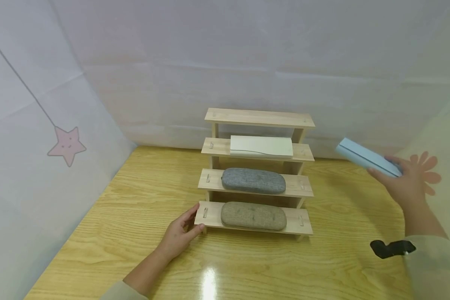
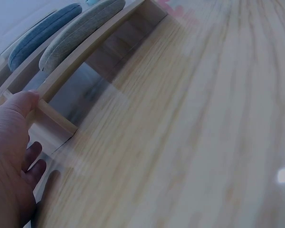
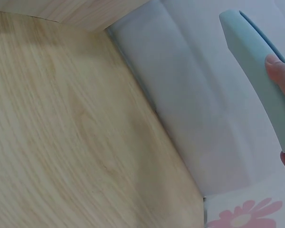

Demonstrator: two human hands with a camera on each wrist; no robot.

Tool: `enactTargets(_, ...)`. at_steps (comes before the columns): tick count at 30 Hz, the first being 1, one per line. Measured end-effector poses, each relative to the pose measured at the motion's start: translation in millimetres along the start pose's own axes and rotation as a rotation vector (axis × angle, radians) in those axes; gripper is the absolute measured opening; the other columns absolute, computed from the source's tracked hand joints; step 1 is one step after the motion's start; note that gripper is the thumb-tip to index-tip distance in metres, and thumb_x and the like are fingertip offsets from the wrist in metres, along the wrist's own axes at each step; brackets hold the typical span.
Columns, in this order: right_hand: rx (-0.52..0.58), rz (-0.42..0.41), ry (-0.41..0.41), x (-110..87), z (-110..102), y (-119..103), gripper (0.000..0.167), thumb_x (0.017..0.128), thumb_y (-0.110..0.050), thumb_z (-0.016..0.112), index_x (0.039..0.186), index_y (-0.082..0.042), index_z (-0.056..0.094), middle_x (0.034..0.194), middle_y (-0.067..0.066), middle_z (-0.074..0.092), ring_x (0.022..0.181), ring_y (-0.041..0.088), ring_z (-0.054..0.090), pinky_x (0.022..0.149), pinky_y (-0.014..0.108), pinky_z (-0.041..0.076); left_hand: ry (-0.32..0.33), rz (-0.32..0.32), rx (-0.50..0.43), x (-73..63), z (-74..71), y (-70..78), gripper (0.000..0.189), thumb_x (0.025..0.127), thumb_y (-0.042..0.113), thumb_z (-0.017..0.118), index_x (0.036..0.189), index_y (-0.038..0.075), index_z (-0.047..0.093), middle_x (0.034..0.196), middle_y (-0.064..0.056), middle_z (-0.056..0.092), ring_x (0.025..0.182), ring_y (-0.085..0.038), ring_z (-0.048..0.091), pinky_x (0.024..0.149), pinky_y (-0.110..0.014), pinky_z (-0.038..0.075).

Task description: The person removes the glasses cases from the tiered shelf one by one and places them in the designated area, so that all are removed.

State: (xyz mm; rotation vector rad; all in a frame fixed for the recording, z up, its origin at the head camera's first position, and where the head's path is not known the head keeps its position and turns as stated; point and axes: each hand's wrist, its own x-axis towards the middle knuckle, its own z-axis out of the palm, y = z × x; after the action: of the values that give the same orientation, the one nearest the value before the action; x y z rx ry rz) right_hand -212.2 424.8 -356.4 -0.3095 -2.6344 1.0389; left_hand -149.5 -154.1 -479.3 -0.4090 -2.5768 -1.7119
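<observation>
Left backdrop: a pale cloth carrying a pink star [image 1: 66, 146] on a thin line, beside the wood-grain table [image 1: 135, 200].
My left hand [image 1: 180, 231]: closed partway on the lowest step's left end, thumb at its near edge and a finger at the far corner; the other fingers hang off the wood. I judge this hold steadies the stand.
Wooden stand [image 1: 260, 118]: four steps rising away from me, standing on the table between my hands.
Tan case [image 1: 253, 216]: rounded, lying lengthwise on the lowest, nearest step.
Grey case [image 1: 253, 181]: similar, on the second step, just beyond the tan one.
White case [image 1: 261, 146]: flatter, with a wavy flap edge, on the third step. All three lie along their boards, probably because the steps are narrow.
Light blue case [image 1: 369, 157]: in the air right of the stand, well apart from it, tilted, its far end pointing left.
My right hand [image 1: 406, 181]: closed around the blue case's near right end, thumb on one side, fingers opposite, seemingly to leave most of its length free.
Right backdrop: cloth with a coral flower [image 1: 429, 177] behind my wrist.
</observation>
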Motion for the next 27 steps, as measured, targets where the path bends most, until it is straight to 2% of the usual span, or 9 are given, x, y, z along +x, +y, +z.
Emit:
enactTargets(4,-0.023,-0.013,0.016,-3.9,4.0,5.4,0.079,0.091,-0.046,0.065,0.15,-0.003,0.035,0.154,0.03,0.029,0.128,0.05,0.034,0.085,0.057,0.035,-0.001,-0.006,0.002,0.1,-0.3,-0.4,0.068,0.092,0.027,0.069,0.15,0.009,0.039,0.153,-0.01,0.043,0.135,-0.032,0.049,0.107,-0.05,0.043)
enactTargets(8,-0.054,-0.002,0.031,-9.2,8.8,10.7,0.078,0.09,-0.046,0.066,0.148,-0.002,0.038,0.147,0.031,0.036,0.114,0.041,0.039,0.075,0.038,0.035,-0.004,-0.006,0.003,0.5,-0.2,-0.1,0.067,0.092,0.027,0.069,0.15,0.009,0.039,0.153,-0.01,0.042,0.135,-0.032,0.049,0.108,-0.049,0.042)
enactTargets(10,-0.066,0.005,0.029,-10.7,10.5,13.7,0.078,0.09,-0.046,0.067,0.148,-0.002,0.039,0.145,0.031,0.038,0.112,0.042,0.04,0.072,0.035,0.035,-0.004,-0.006,0.003,0.7,-0.1,-0.2,0.067,0.092,0.027,0.069,0.15,0.009,0.039,0.153,-0.01,0.042,0.135,-0.032,0.049,0.107,-0.049,0.043)
enactTargets(19,-0.075,-0.013,0.045,-18.9,19.6,27.5,0.076,0.089,-0.042,0.07,0.146,0.0,0.042,0.144,0.034,0.042,0.107,0.04,0.043,0.069,0.03,0.033,0.004,-0.005,0.009,0.7,0.5,-0.9,0.067,0.092,0.027,0.069,0.15,0.009,0.04,0.153,-0.01,0.043,0.134,-0.032,0.05,0.107,-0.049,0.043)
enactTargets(21,-0.067,-0.007,0.048,-21.1,21.8,31.1,0.076,0.089,-0.041,0.071,0.146,0.0,0.042,0.145,0.034,0.04,0.11,0.042,0.042,0.071,0.033,0.034,0.005,-0.002,0.013,0.5,0.5,-0.4,0.067,0.092,0.027,0.069,0.15,0.009,0.04,0.152,-0.01,0.043,0.134,-0.031,0.05,0.107,-0.048,0.044)
enactTargets(24,-0.05,0.013,0.035,-23.9,24.5,37.4,0.078,0.089,-0.041,0.07,0.148,0.0,0.039,0.15,0.035,0.03,0.118,0.049,0.036,0.076,0.045,0.035,0.007,0.0,0.023,0.2,0.3,0.3,0.067,0.092,0.026,0.07,0.149,0.009,0.04,0.152,-0.01,0.044,0.133,-0.03,0.051,0.106,-0.043,0.046)
enactTargets(27,-0.034,0.039,0.016,-27.0,26.9,42.7,0.08,0.089,-0.043,0.069,0.149,-0.002,0.037,0.152,0.034,0.026,0.121,0.051,0.034,0.077,0.048,0.036,0.008,0.0,0.029,-0.1,0.2,0.7,0.066,0.092,0.026,0.07,0.149,0.009,0.041,0.151,-0.009,0.045,0.132,-0.028,0.052,0.105,-0.037,0.047)
